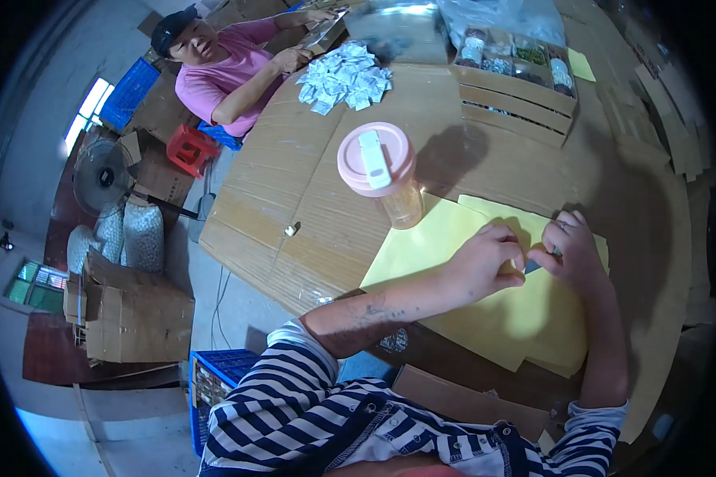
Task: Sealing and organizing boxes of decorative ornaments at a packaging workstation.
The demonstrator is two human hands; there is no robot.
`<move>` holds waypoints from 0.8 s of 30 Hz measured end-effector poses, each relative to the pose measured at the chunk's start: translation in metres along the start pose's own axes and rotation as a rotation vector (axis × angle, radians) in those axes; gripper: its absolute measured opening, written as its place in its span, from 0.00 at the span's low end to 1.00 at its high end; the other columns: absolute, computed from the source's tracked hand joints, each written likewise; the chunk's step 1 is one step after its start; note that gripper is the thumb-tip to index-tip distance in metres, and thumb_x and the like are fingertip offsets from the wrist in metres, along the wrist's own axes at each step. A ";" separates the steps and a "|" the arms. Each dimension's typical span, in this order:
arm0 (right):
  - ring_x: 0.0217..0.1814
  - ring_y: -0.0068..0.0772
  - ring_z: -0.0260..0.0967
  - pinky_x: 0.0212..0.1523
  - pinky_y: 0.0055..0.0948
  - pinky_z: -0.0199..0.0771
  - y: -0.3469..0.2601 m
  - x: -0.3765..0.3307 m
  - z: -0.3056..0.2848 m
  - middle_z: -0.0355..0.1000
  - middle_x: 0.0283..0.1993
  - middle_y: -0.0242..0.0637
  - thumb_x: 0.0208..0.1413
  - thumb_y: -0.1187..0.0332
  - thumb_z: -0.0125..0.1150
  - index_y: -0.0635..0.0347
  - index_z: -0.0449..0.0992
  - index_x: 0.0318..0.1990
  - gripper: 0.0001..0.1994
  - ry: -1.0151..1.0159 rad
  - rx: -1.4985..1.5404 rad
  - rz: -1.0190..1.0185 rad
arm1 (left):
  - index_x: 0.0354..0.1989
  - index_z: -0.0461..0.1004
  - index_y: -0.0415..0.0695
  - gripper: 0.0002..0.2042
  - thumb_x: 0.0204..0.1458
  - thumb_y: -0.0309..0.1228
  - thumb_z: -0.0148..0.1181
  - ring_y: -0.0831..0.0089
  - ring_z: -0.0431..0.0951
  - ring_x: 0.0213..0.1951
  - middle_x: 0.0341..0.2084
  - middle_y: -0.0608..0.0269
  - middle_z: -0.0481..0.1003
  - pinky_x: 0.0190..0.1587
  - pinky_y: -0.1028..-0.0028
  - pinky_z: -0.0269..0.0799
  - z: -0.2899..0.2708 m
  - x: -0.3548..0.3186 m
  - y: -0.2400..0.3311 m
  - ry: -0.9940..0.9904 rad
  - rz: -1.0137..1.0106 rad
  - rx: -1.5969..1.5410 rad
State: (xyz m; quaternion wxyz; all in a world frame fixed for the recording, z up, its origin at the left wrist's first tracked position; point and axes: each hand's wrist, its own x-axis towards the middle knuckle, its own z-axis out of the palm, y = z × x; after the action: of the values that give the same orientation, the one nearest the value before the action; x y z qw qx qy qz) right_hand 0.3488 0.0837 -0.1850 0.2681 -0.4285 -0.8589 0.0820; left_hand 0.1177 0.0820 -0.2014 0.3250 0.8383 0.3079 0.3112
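Note:
Both my hands are over yellow paper sheets (pixel 406 253) spread on the cardboard-covered table. My left hand (pixel 489 264) is closed, thumb and fingertips brought together. Close by on its right, my right hand (pixel 571 248) is also curled, fingers bent toward the thumb. A small dark bluish piece (pixel 532 266) shows between the two hands; its kind is too small to tell. Whatever the fingertips pinch is hidden. A clear cup (pixel 404 208) with a pink lid and a white flip cap stands at the sheets' far left edge.
A pile of small whitish packets (pixel 346 77) lies at the far side, near a co-worker in a pink shirt (pixel 243 67). A divided cardboard box (pixel 517 99) holds small parts at the far right. A small pale piece (pixel 290 230) sits left of the cup. A fan (pixel 103 176) stands beyond the table.

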 end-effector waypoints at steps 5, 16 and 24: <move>0.31 0.41 0.62 0.38 0.39 0.61 0.003 0.000 0.001 0.63 0.22 0.33 0.39 0.62 0.75 0.55 0.65 0.21 0.19 0.005 -0.018 -0.002 | 0.31 0.77 0.47 0.09 0.44 0.30 0.73 0.58 0.73 0.46 0.36 0.61 0.74 0.50 0.63 0.71 0.002 0.002 -0.004 -0.023 0.020 0.031; 0.30 0.43 0.62 0.35 0.41 0.62 0.005 -0.002 0.003 0.63 0.22 0.35 0.38 0.63 0.75 0.55 0.65 0.21 0.19 -0.010 0.010 0.011 | 0.36 0.72 0.44 0.07 0.54 0.29 0.63 0.56 0.72 0.44 0.35 0.59 0.73 0.50 0.61 0.69 0.003 0.000 0.000 -0.063 0.063 0.144; 0.29 0.45 0.63 0.35 0.43 0.62 0.011 -0.010 0.001 0.64 0.22 0.37 0.42 0.60 0.73 0.55 0.66 0.21 0.18 -0.010 -0.020 0.047 | 0.47 0.63 0.41 0.09 0.64 0.27 0.56 0.71 0.73 0.33 0.33 0.58 0.70 0.38 0.71 0.71 0.005 0.012 -0.009 0.105 -0.094 -0.265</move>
State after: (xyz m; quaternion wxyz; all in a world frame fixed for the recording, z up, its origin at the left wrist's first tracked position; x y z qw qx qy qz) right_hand 0.3607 0.0833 -0.1937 0.2576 -0.4507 -0.8508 0.0820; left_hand 0.1257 0.0947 -0.2070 0.4305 0.7551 0.3198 0.3771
